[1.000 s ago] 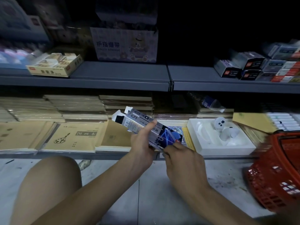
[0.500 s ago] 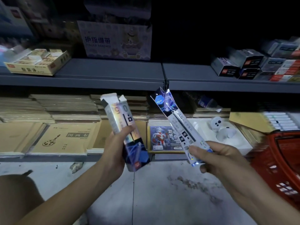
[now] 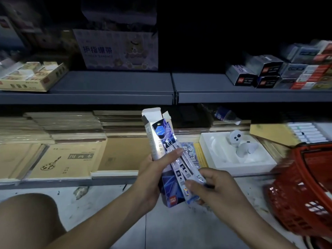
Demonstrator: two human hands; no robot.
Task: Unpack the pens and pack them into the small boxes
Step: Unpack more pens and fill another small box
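Two hands in shot now, the left hand [image 3: 150, 177] and the right hand [image 3: 215, 187], both bare. Left forearm [image 3: 107, 221] is bare right down to the bottom edge, and so is the right forearm [image 3: 260, 221]. Slim wrists, smooth arms. The left thumbnail [image 3: 179, 150] shows short and plain. Low in the left corner there's a bare knee [image 3: 30, 216], rounded, dimly lit on top.

My small box [image 3: 153, 141] is shiny silver and blue, with its top flap open. It stands tilted in my left hand [image 3: 150, 178]. A long thin pen packet [image 3: 178, 172] lies against its front, with the bottom end in my right hand [image 3: 213, 187].
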